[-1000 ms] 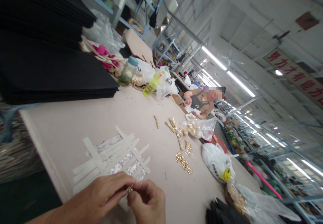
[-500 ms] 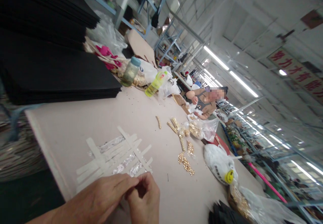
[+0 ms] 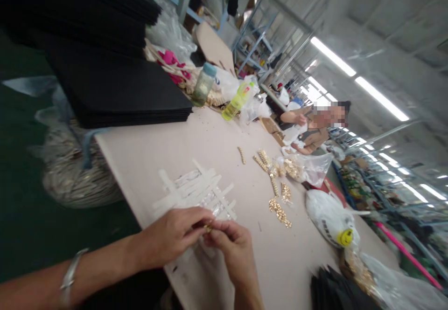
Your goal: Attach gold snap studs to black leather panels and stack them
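Observation:
Low over the near side of the table, my left hand [image 3: 175, 235] and my right hand [image 3: 235, 249] meet at the fingertips, both closed in a pinch. Between them shows a small gold-coloured metal piece [image 3: 208, 228], mostly covered by fingers, so its exact kind is unclear. Just beyond the hands, strips of whitish tape [image 3: 191, 189] lie crossed over shiny clear plastic on the tabletop [image 3: 245, 196]. To the right of the hands lies a loose heap of small gold pieces [image 3: 280, 213], with stacked rows of gold pieces [image 3: 263, 160] farther back.
Black sheets [image 3: 133, 88] are piled at the left. Behind stand a blue-lidded jar [image 3: 204, 86] and a yellow-green bottle [image 3: 238, 101]. A white plastic bag [image 3: 329, 214] and black pieces [image 3: 339, 289] lie right. A co-worker [image 3: 311, 126] is across the table.
The view has shifted, so the table's things appear farther right and slightly higher. My hands have turned a little, and a gold piece now shows between the fingertips. The co-worker's raised hand has moved slightly.

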Demonstrator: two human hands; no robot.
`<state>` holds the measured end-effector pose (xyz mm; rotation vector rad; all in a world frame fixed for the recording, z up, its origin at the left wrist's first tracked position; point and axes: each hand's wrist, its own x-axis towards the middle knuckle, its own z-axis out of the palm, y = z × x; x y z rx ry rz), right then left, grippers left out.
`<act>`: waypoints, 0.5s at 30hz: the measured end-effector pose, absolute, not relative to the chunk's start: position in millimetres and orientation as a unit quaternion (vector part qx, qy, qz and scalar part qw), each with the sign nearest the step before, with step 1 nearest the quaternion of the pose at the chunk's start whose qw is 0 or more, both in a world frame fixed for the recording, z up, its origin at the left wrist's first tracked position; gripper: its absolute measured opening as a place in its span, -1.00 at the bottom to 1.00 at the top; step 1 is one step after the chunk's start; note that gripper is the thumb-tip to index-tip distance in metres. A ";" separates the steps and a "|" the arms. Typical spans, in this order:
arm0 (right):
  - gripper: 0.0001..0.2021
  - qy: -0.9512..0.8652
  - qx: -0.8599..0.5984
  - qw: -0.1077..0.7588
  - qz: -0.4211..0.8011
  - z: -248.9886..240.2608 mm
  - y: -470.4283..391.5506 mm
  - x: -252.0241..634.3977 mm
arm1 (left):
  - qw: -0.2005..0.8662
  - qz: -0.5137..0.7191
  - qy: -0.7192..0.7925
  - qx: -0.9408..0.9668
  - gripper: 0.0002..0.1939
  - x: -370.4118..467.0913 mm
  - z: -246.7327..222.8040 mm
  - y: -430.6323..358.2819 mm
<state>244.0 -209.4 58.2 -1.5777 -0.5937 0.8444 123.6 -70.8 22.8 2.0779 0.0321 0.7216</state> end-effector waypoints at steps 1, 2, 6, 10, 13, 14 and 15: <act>-0.76 -0.247 -0.678 0.588 0.366 60.2 -211.3 244.6 | 0.453 0.299 0.010 0.840 -0.80 123.0 25.4 -71.6; -0.75 -0.241 -0.679 0.589 0.367 61.5 -212.8 245.3 | 0.452 0.304 0.005 0.838 -0.82 122.9 27.4 -72.0; -0.75 -0.213 -0.672 0.599 0.381 61.4 -216.1 247.1 | 0.462 0.300 -0.004 0.835 -0.83 123.7 30.0 -71.4; -0.73 -0.205 -0.661 0.605 0.394 60.6 -216.8 247.0 | 0.470 0.299 -0.005 0.830 -0.82 123.2 29.9 -71.7; -0.74 -0.209 -0.668 0.604 0.381 61.0 -216.6 246.8 | 0.466 0.315 -0.009 0.827 -0.83 123.2 29.7 -72.5; -0.74 -0.208 -0.671 0.604 0.376 61.0 -216.6 246.7 | 0.465 0.317 -0.009 0.826 -0.83 123.3 29.5 -72.6; -0.73 -0.205 -0.673 0.603 0.376 60.9 -216.6 246.5 | 0.466 0.317 -0.009 0.826 -0.84 123.5 29.2 -72.6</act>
